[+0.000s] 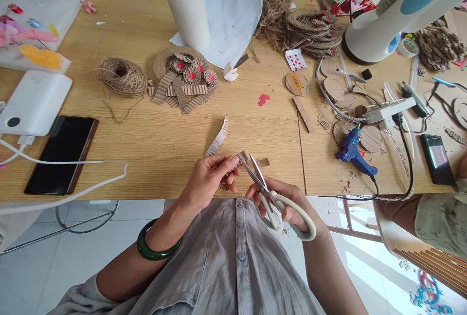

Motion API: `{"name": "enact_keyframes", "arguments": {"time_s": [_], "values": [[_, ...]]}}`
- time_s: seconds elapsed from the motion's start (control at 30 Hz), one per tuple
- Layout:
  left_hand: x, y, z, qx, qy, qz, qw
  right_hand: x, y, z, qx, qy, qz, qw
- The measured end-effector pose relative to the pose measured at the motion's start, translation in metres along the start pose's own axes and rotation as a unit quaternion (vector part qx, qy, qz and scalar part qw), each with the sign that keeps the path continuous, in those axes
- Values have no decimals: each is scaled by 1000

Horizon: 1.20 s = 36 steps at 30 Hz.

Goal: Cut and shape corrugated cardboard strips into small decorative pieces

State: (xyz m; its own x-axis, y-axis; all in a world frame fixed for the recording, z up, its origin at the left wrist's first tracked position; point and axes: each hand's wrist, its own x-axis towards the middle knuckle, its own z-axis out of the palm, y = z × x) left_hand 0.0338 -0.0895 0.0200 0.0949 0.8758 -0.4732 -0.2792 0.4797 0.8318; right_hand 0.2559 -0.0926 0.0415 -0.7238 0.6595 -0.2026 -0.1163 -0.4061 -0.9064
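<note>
Between the thumb and fingers of my left hand (209, 176) is a narrow strip of corrugated cardboard (243, 155). My right hand (292, 195) grips white-handled scissors (263, 186) by their loops, blades parted and pointing at the strip beside my left fingertips. A short brown cardboard piece (262, 162) shows just behind the blades; whether it joins the held strip I cannot tell. Beyond my left hand a curved corrugated strip (218, 137) lies on the table. Farther off rests a round cardboard piece (159, 64) decorated with strips and red-centred rolled flowers (192, 75).
Around the wooden table (164, 142) lie a twine ball (122, 77), a white bottle (188, 13), a phone (60, 154) and a power bank (34, 103) with a looping cable. To the right are a blue glue gun (352, 152), a power strip (390, 110) and a seated person's arm (397, 213).
</note>
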Motion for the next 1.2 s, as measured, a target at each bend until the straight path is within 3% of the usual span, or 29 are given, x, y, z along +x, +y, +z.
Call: {"name": "enact_keyframes", "arguments": {"time_s": [0.2,0.4,0.83,0.97,1.07,1.13,1.2], "values": [[-2,4,-3,60,24,45,997,7,6,1,13,24,-11,1000],[-3,11,-3,107,10,80,991,10,13,3,58,46,-25,997],[-3,10,-6,133,-29,67,988,19,14,19,18,124,15,992],[-4,8,-2,104,-24,50,993,20,11,14,-14,180,-21,983],[-5,8,-1,85,-14,41,995,14,7,-6,-180,293,-20,939],[-6,8,-1,79,-17,42,996,7,4,-27,-361,362,-8,860],[-6,8,-2,72,-22,43,996,-1,2,-47,-519,384,9,764]]}}
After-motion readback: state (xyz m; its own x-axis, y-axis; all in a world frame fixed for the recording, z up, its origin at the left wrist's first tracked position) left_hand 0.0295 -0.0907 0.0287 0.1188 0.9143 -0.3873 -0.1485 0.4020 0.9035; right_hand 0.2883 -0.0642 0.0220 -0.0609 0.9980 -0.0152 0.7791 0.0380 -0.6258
